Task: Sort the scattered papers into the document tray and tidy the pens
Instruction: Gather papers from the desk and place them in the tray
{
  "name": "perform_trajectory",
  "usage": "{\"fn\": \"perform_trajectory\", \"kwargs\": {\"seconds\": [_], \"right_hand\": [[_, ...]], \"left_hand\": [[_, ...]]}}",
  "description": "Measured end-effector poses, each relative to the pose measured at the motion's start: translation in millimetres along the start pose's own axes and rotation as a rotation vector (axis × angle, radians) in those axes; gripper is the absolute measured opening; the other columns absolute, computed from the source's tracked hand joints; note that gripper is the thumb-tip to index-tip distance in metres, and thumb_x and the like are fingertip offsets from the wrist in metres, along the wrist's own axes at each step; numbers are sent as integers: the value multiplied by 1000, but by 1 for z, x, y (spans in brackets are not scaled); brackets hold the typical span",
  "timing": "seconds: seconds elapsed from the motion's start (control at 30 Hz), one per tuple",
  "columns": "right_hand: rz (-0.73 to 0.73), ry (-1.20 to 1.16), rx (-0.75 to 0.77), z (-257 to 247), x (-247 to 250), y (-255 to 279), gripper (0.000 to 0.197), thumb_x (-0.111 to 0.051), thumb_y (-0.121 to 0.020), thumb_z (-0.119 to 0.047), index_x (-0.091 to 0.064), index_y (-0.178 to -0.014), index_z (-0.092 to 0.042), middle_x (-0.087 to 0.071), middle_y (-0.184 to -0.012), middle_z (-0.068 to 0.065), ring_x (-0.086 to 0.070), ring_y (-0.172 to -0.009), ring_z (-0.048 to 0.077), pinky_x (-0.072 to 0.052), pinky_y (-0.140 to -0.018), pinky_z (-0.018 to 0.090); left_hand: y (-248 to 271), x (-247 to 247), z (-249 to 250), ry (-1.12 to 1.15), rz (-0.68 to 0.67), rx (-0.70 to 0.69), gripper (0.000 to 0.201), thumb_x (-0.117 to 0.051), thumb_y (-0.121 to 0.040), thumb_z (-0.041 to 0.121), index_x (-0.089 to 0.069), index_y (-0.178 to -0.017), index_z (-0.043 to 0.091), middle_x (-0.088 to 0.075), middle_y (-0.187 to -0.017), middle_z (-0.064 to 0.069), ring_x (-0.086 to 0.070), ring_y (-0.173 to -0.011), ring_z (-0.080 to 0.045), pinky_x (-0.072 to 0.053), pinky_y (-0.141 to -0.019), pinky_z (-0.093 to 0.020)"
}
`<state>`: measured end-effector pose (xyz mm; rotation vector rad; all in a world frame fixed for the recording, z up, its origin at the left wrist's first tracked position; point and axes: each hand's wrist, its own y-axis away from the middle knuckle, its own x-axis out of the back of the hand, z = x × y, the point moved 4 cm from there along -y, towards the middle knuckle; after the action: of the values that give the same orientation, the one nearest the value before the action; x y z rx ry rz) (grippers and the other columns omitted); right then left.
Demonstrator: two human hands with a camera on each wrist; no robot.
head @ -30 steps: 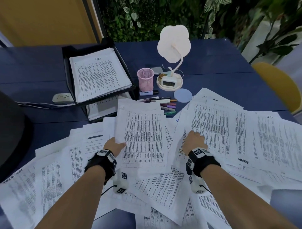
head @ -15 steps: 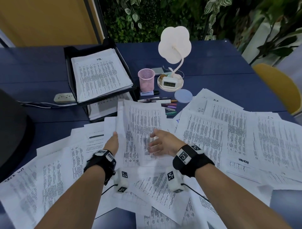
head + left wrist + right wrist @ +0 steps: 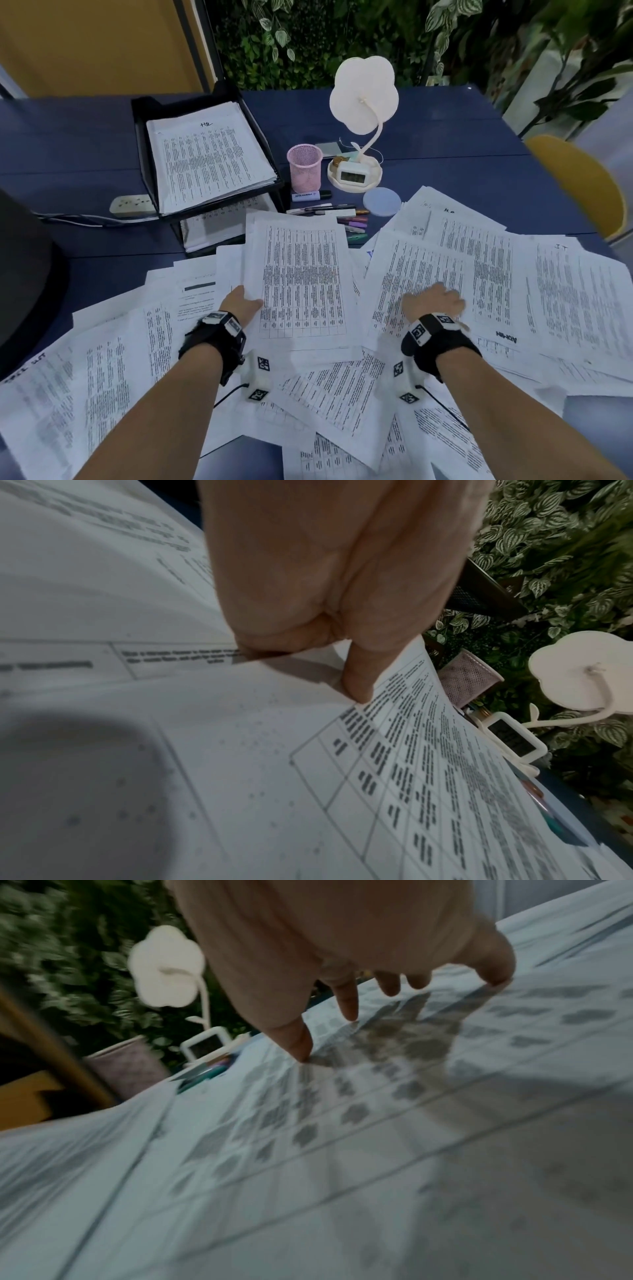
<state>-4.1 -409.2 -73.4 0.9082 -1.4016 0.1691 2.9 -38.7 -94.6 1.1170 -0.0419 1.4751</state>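
head view: left hand [image 3: 241, 303] pinches the stack [image 3: 301, 277] at its left edge, thumb on top, fingers under. right hand [image 3: 435, 301] fingers spread wide, tips pressing a sheet [image 3: 421, 274] right of the stack. tray [image 3: 144, 137] and pens [image 3: 346, 219] lie beyond the fingertips.

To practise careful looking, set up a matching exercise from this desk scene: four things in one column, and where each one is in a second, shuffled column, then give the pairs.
Things
1. pink mesh cup
2. loose pens
3. left hand
4. right hand

Places
A. fingertips down on a printed sheet to the right
B. lying on the blue table in front of the cup
C. standing between the black document tray and the flower lamp
D. pinching the left edge of the table-printed sheets

Pairs: 1-C, 2-B, 3-D, 4-A
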Motion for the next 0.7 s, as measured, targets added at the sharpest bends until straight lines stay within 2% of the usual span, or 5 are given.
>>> {"fn": "perform_trajectory", "kwargs": {"seconds": [0.13, 0.27, 0.43, 0.53, 0.7], "right_hand": [[66, -96, -138, 34, 16, -15, 90, -62, -74, -64, -29, -137, -7, -29, -141, 19, -31, -129, 34, -32, -104, 54], [48, -150, -216, 43, 26, -16, 97, -73, -68, -61, -30, -133, -3, -32, -137, 21, -35, -126, 33, -33, -106, 50], [-1, -238, -168, 46, 25, -22, 103, -76, -65, -56, -28, -138, 0, -43, -132, 22, -51, -115, 36, -45, -84, 42], [-1, -111, -188, 48, 30, -18, 105, -66, -63, -72, -36, -134, -2, -42, -132, 20, -44, -122, 32, -35, -103, 41], [8, -110, -235, 51, 31, -17, 107, -71, -62, -69, -31, -133, -1, -39, -134, 22, -41, -124, 34, -37, -103, 48]], "left_hand": [[2, -3, 6, -96, 10, -8, 52, -57, -92, 25, -40, -134, -2, -47, -136, -19, -46, -123, -33, -38, -101, -35], [11, 0, 12, -134, 22, -7, 56, -55, -93, 25, -34, -138, -2, -43, -140, -19, -44, -125, -32, -37, -100, -34], [15, 1, 14, -157, 19, 5, 60, -54, -94, 27, -30, -142, -2, -38, -145, -19, -40, -130, -33, -34, -104, -35], [18, 1, 15, -173, 16, 7, 62, -53, -95, 28, -27, -143, -1, -34, -148, -18, -37, -133, -32, -32, -105, -34], [20, 2, 17, -180, 25, 2, 59, -53, -94, 27, -30, -140, -3, -39, -143, -19, -41, -128, -33, -36, -100, -35]]}}
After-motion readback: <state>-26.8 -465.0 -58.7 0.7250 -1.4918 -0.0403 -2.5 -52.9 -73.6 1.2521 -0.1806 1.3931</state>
